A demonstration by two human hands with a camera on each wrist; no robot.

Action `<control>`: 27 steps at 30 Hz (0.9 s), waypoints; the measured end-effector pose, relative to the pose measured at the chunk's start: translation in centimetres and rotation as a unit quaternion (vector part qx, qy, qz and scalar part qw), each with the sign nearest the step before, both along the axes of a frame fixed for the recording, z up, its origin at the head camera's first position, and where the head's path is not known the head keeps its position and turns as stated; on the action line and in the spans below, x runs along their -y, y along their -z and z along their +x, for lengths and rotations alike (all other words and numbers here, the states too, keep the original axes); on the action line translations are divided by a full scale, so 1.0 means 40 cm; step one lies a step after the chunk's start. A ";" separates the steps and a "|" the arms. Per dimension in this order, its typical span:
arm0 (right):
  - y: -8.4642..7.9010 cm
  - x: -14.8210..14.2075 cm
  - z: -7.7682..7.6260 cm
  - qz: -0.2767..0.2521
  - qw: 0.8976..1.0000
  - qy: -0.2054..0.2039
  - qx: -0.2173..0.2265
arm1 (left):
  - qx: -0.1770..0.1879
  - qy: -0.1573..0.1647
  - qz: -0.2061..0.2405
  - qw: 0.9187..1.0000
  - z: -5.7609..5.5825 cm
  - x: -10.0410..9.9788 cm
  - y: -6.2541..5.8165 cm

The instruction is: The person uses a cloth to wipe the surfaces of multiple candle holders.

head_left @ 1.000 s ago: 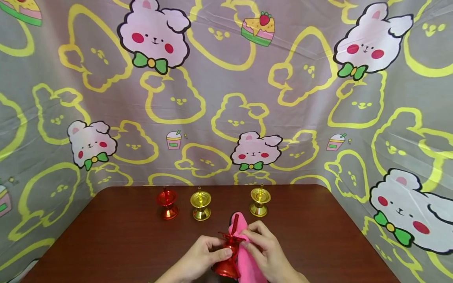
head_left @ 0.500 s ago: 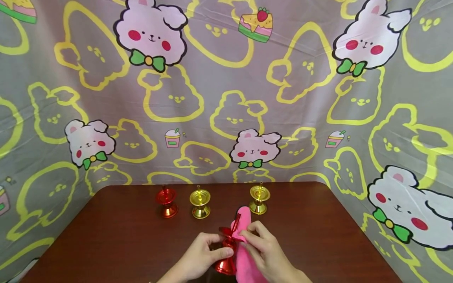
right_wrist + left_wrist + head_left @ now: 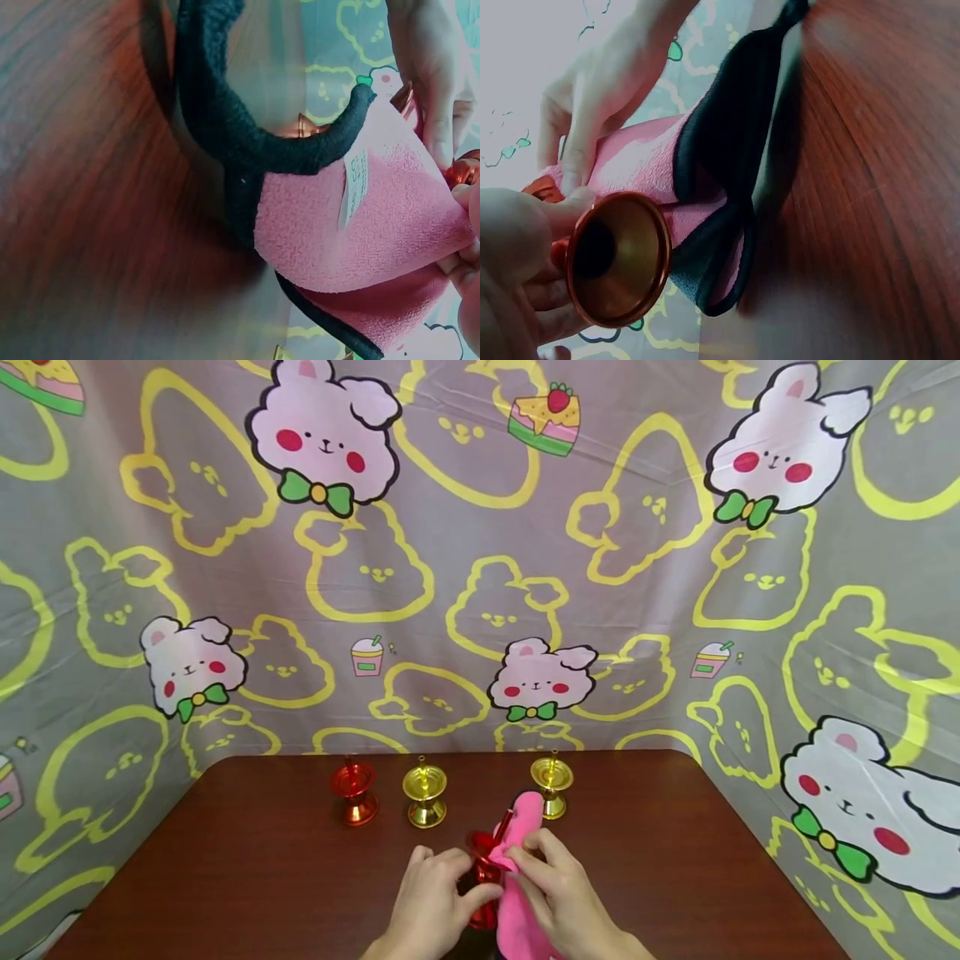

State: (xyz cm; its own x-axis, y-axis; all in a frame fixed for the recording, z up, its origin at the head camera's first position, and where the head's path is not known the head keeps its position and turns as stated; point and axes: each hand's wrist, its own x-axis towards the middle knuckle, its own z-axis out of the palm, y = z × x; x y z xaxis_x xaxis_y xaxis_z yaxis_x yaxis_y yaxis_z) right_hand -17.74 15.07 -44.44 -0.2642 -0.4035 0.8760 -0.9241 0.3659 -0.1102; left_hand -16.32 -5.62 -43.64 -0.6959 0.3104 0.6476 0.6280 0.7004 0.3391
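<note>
Your left hand (image 3: 431,897) grips the red candle holder (image 3: 487,878), tilted; your right hand (image 3: 566,889), just beside, pinches the pink cloth (image 3: 517,914) against its dish. Off-centre pressing could twist it free; a wide sweep might topple the gold holder (image 3: 551,777) beyond.

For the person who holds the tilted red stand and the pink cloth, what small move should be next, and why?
Perhaps slide the cloth a little along the edge of the stand's dish: the right hand pinches the cloth there, while the left hand grips the red stand, which may keep it steady.
</note>
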 end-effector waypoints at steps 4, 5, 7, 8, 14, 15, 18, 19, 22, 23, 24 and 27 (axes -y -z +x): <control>-0.003 0.005 -0.001 0.000 1.000 0.013 -0.011 | -0.089 -0.027 -0.033 0.995 -0.006 -0.009 0.007; -0.003 0.007 -0.001 -0.001 1.000 0.017 -0.013 | -0.109 -0.032 -0.037 0.993 -0.008 -0.010 0.008; -0.005 0.012 0.000 -0.002 0.999 0.027 -0.017 | -0.141 -0.039 -0.043 0.988 -0.012 -0.012 0.011; -0.005 0.015 0.001 -0.004 0.999 0.030 -0.018 | -0.152 -0.043 -0.046 0.986 -0.013 -0.013 0.011; -0.003 0.028 0.005 -0.002 0.997 0.074 -0.015 | -0.181 -0.070 -0.088 0.977 -0.022 -0.018 0.015; -0.002 0.031 0.007 0.003 0.996 0.086 -0.016 | -0.182 -0.073 -0.096 0.976 -0.023 -0.019 0.017; 0.003 0.038 0.014 0.026 0.992 0.121 -0.020 | -0.180 -0.080 -0.114 0.974 -0.027 -0.021 0.025; 0.005 0.041 0.016 0.034 0.991 0.131 -0.019 | -0.180 -0.081 -0.119 0.973 -0.028 -0.021 0.028; 0.010 0.047 0.018 0.053 0.986 0.154 -0.015 | -0.175 -0.080 -0.125 0.973 -0.031 -0.017 0.037; 0.010 0.047 0.017 0.056 0.986 0.154 -0.016 | -0.170 -0.079 -0.124 0.974 -0.032 -0.016 0.038; 0.010 0.046 0.015 0.057 0.987 0.151 -0.012 | -0.163 -0.076 -0.120 0.977 -0.032 -0.014 0.039; 0.002 0.036 0.004 0.054 0.990 0.128 -0.005 | -0.112 -0.056 -0.085 0.989 -0.029 -0.007 0.033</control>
State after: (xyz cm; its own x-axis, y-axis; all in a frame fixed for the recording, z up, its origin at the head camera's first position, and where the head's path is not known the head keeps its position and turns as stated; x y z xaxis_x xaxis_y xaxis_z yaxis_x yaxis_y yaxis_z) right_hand -17.56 13.64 -44.53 -0.3609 -0.4156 0.8349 -0.8009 0.5968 -0.0491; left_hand -17.46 -5.33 -44.97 -0.5779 0.3558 0.7345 0.5886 0.8051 0.0731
